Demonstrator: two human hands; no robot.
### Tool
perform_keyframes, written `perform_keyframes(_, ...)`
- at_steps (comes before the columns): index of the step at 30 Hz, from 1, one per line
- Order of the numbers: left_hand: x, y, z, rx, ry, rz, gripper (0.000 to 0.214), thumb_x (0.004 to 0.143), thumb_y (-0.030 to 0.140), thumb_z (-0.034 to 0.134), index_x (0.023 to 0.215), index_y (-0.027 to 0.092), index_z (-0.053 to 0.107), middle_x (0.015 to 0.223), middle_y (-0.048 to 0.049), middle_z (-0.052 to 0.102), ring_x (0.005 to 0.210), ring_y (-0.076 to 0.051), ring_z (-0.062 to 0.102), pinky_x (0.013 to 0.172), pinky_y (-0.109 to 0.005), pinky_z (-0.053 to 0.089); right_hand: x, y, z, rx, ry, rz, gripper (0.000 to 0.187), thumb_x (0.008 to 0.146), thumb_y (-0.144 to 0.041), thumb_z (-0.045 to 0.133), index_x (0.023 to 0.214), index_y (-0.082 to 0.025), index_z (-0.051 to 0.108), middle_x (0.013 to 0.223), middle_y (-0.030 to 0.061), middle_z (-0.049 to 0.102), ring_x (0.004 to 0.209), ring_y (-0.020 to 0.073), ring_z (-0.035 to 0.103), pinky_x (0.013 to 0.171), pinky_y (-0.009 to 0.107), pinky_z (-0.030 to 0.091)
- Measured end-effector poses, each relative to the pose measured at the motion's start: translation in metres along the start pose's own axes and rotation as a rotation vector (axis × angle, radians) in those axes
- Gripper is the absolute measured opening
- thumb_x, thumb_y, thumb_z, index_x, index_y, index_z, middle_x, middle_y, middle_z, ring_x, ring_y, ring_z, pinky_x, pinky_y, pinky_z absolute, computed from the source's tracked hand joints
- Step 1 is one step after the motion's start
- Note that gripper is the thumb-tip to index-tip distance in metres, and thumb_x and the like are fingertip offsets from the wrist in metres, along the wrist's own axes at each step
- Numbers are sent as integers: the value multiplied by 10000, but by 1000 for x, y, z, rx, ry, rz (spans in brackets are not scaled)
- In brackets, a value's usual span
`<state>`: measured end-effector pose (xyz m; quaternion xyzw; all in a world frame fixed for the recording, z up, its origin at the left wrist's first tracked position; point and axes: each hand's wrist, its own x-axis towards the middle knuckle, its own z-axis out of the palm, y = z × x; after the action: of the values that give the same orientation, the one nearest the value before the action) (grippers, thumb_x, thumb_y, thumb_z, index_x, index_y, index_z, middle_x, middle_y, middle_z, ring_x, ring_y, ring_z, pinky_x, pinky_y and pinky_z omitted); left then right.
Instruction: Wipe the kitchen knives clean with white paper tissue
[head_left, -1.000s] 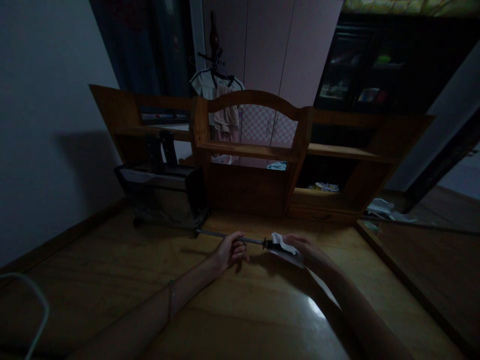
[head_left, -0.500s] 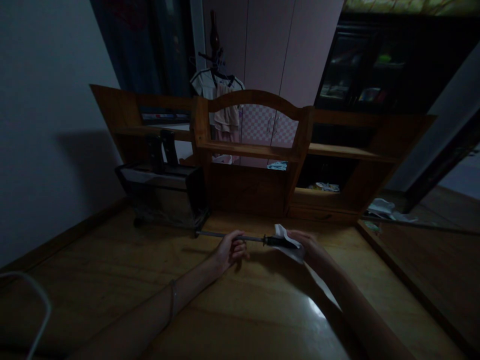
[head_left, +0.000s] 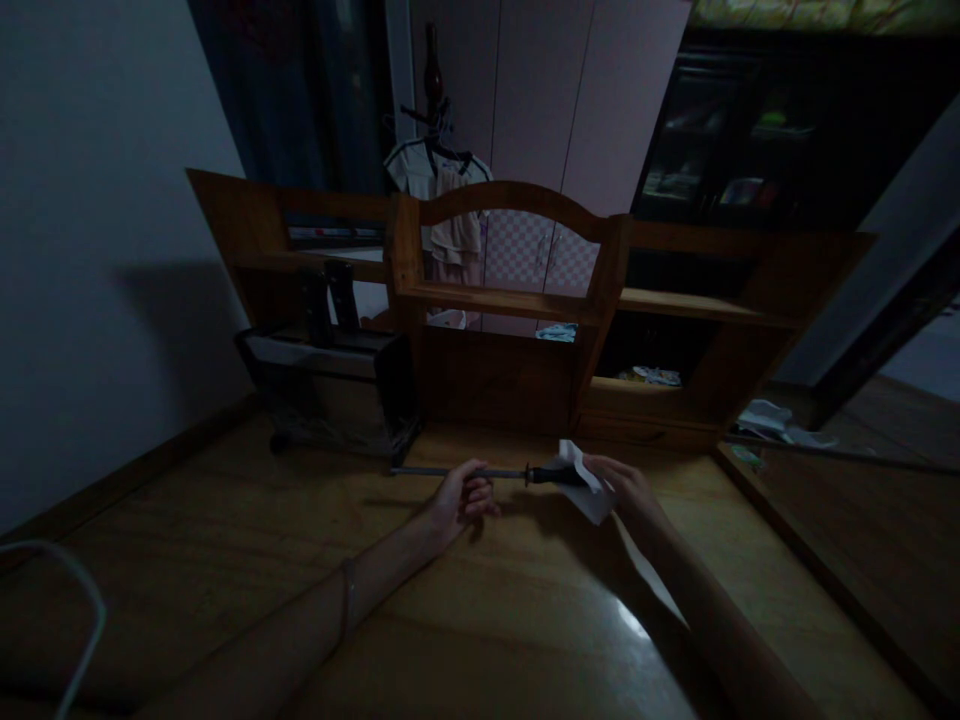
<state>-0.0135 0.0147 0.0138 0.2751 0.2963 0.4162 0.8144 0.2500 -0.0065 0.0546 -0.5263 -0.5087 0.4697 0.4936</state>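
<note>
A long thin metal rod with a dark handle (head_left: 431,471) lies level just above the wooden desk top (head_left: 480,600). My left hand (head_left: 459,502) is closed round the rod's shaft near its middle. My right hand (head_left: 626,487) pinches a white cloth or tissue (head_left: 587,487) wrapped round the dark handle end. The rod's bare tip points left toward a dark rack.
A wooden shelf unit (head_left: 517,300) stands along the back of the desk with small items in its cubbies. A dark wire rack (head_left: 330,385) sits at the back left. A white cable (head_left: 75,610) loops at the lower left. Clothes hang behind the shelf.
My right hand with the white cloth has slid a little right and up along the handle. The rod and my left hand have stayed almost still.
</note>
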Motion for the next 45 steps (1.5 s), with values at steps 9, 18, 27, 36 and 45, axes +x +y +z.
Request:
perform_keyframes(9,2,1,-3,-45,-2,-4,468,777,383,567,472,225,250,390,105,244,307,-43,213,590,-307,497,-15,-4,20,-417,17,-353,293,815,-473,579,863,-227,732,761,39,688,681,223,571,589,275,365)
perform_keyframes(18,5,0,-9,-130,-20,10,456,794,353,541,479,223,239,382,93,262,304,-47,224,537,-269,469,-18,-3,22,-509,-83,-570,247,901,-375,499,1019,-285,697,938,58,673,829,229,595,728,314,437)
perform_keyframes(27,1,5,-3,-131,-18,5,475,804,307,515,442,228,218,347,92,238,288,-49,204,535,-285,472,-17,-9,20,-660,-200,-754,349,907,-255,510,1240,-337,580,1220,35,611,1091,246,543,929,410,441)
perform_keyframes(36,0,7,-2,-168,-34,-35,480,813,290,496,438,230,203,337,84,245,284,-55,210,525,-289,464,-14,-6,19,-924,-186,-927,432,922,-186,496,1339,-298,473,1256,43,589,1095,219,550,906,387,487)
perform_keyframes(45,1,7,-3,-124,2,-33,475,845,285,463,423,216,255,341,82,236,296,-53,189,525,-289,467,-11,3,19,-1046,-142,-981,518,889,-145,530,1379,-267,417,1290,72,564,1099,241,554,911,420,488)
